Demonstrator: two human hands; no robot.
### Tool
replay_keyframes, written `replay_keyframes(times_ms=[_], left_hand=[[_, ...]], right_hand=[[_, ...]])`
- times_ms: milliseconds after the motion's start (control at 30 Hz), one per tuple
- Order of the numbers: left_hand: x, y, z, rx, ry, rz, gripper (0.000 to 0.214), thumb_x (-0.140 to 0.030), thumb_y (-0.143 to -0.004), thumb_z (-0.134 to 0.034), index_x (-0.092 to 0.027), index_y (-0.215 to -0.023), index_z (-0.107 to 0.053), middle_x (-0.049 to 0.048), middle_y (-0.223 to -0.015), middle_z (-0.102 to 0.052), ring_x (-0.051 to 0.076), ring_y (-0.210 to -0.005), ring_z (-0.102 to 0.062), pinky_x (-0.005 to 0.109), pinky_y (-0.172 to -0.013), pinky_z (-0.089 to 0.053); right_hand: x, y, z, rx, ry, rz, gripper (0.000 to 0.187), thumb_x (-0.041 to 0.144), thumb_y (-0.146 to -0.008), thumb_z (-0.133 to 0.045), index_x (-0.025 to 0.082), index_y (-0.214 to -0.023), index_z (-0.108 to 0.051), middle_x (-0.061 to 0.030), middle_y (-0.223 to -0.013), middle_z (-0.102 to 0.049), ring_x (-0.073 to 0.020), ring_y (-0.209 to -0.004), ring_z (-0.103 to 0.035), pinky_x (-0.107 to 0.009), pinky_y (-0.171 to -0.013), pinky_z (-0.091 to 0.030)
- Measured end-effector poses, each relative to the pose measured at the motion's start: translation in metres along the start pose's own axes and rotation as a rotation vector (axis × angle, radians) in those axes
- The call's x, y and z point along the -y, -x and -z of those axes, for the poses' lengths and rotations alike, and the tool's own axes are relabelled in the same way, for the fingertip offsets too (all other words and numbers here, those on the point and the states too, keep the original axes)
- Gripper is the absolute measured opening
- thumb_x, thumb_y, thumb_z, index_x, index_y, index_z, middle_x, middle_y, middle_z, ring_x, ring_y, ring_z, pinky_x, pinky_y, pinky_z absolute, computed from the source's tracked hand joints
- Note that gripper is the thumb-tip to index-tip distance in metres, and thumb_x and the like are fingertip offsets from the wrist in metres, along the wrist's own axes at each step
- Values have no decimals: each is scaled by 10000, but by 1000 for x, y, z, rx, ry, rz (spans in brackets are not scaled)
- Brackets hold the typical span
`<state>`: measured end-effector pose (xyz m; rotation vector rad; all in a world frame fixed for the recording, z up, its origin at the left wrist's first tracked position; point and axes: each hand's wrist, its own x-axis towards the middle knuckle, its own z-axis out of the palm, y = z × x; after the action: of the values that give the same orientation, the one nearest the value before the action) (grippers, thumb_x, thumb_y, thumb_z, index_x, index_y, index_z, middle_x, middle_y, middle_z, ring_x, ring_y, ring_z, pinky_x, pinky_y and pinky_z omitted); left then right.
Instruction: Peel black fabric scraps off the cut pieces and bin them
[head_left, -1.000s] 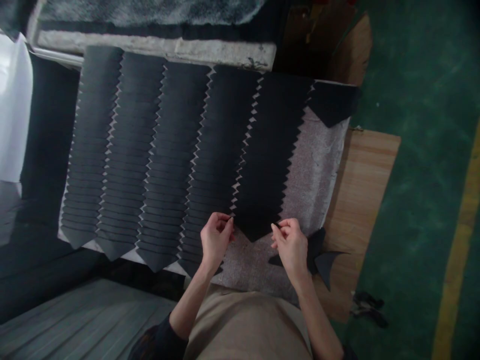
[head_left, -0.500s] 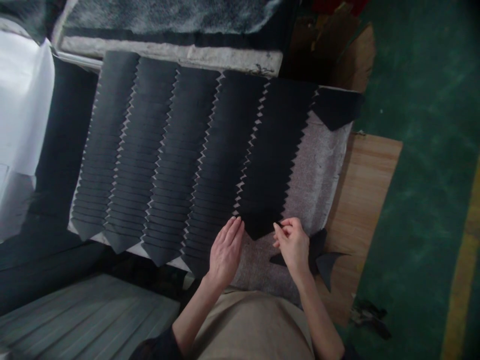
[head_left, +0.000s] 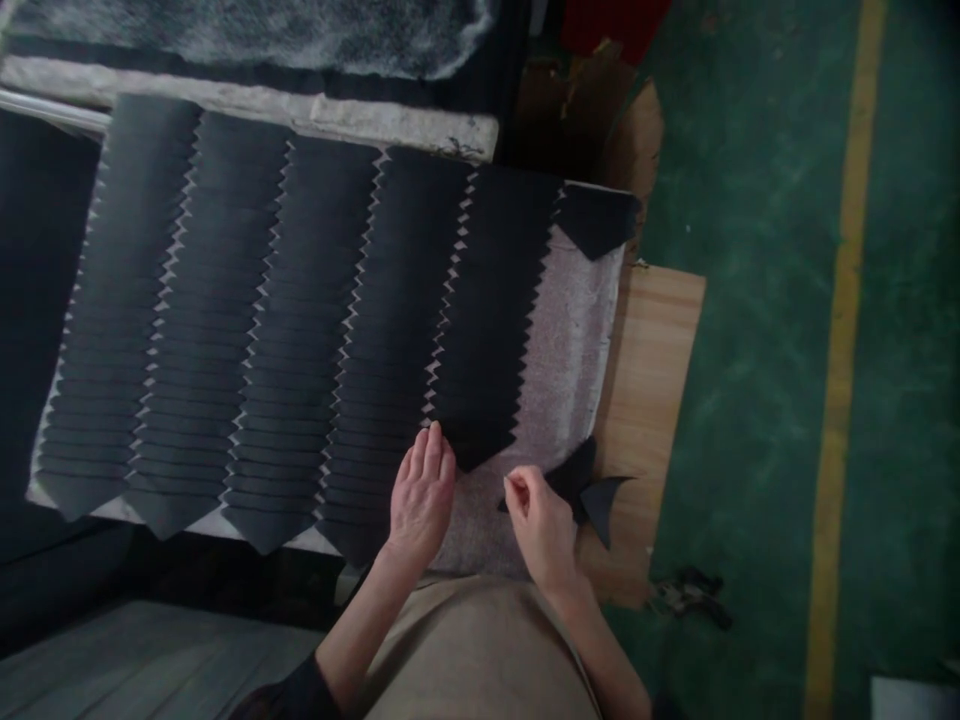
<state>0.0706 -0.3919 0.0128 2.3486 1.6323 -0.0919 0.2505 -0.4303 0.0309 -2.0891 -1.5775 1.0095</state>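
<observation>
Several columns of overlapping black pointed pieces (head_left: 292, 320) lie on a grey felt-covered board (head_left: 570, 340). My left hand (head_left: 420, 495) lies flat with its fingers together and stretched out, touching the bottom of the rightmost full column (head_left: 487, 330). My right hand (head_left: 536, 520) is beside it, fingers curled in a pinch just below the column's pointed tip; nothing shows plainly between them. A small stack of loose black pieces (head_left: 589, 485) lies right of my right hand. A single black piece (head_left: 596, 220) sits at the board's far right corner.
A wooden board (head_left: 652, 400) sticks out under the felt at the right. Beyond it is green floor with a yellow line (head_left: 844, 330). Grey fuzzy material (head_left: 262, 30) and a pale ledge (head_left: 390, 120) lie at the back. Dark scraps (head_left: 690, 590) rest on the floor.
My left hand let go of the piece's edge and flattened out. My right hand drew back from the column's tip toward me. The view shifted to the right.
</observation>
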Motion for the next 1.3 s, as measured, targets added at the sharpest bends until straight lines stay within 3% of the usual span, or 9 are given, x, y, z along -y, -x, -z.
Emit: replay_keyframes(times_ms=[267,467,567,767,900,1000,1100,1233,1300], left_hand=[[0,-3,6,-108,189,50,402,-114,-883,-457,-137,-1267,-575,178,-1443,-484,336,-1346,-433,520,-1064,-426],[-3,0,21,-183,406,153,294,-159,-898,-493,-193,-1165,-611,132,-1276,-560,278,-1233,-520,458,-1008,-481],[-11,6,21,-180,437,91,278,-140,-891,-499,-201,-1131,-626,121,-1232,-576,276,-1209,-518,457,-1001,-473],[-39,11,23,13,768,-5,266,-143,-923,-457,-217,-1088,-651,85,-1036,-662,207,-981,-619,338,-860,-515],[-57,6,30,256,1117,162,223,-299,-927,-526,-199,-1044,-687,77,-938,-694,186,-828,-652,287,-749,-520],[-65,0,36,484,1512,320,392,-467,-879,-583,-168,-1119,-667,90,-949,-704,202,-818,-665,289,-709,-533],[-62,-2,36,519,1707,503,420,-519,-853,-604,-125,-972,-693,51,-792,-681,149,-679,-616,227,-599,-485],[-44,6,29,363,1737,662,318,-423,-837,-669,-125,-944,-701,37,-824,-703,129,-711,-603,211,-660,-475],[-34,12,28,306,1778,705,309,-400,-832,-682,-139,-997,-697,50,-902,-723,160,-799,-635,254,-762,-501]], right_hand=[[-51,34,23,-328,317,-78,293,258,-889,-532,178,-1171,-531,-161,-1214,-569,-300,-1157,-529,-476,-937,-470],[-63,28,8,-356,332,-87,359,189,-881,-463,127,-1233,-500,-203,-1192,-584,-300,-1137,-554,-464,-910,-499],[-68,27,14,-371,283,-162,340,224,-891,-444,123,-1208,-519,-187,-1115,-643,-287,-1027,-622,-423,-836,-517],[-65,30,51,-425,-50,-451,271,434,-875,-543,174,-932,-594,-82,-811,-682,-221,-695,-642,-322,-651,-501],[-42,37,57,-452,-205,-368,213,393,-872,-592,190,-935,-587,-59,-821,-676,-192,-717,-649,-297,-666,-529],[-23,42,47,-351,-155,-30,68,212,-854,-592,221,-921,-601,-75,-988,-674,-211,-932,-649,-352,-838,-532],[-11,43,34,-147,-130,205,203,76,-812,-554,247,-895,-627,-66,-1155,-633,-222,-1125,-589,-411,-966,-487],[-3,36,24,113,-316,67,308,181,-772,-680,261,-1066,-633,-87,-1342,-540,-265,-1227,-539,-424,-962,-500],[1,29,19,228,-505,-140,457,314,-783,-708,246,-1209,-556,-100,-1221,-617,-239,-1022,-655,-355,-785,-567]])
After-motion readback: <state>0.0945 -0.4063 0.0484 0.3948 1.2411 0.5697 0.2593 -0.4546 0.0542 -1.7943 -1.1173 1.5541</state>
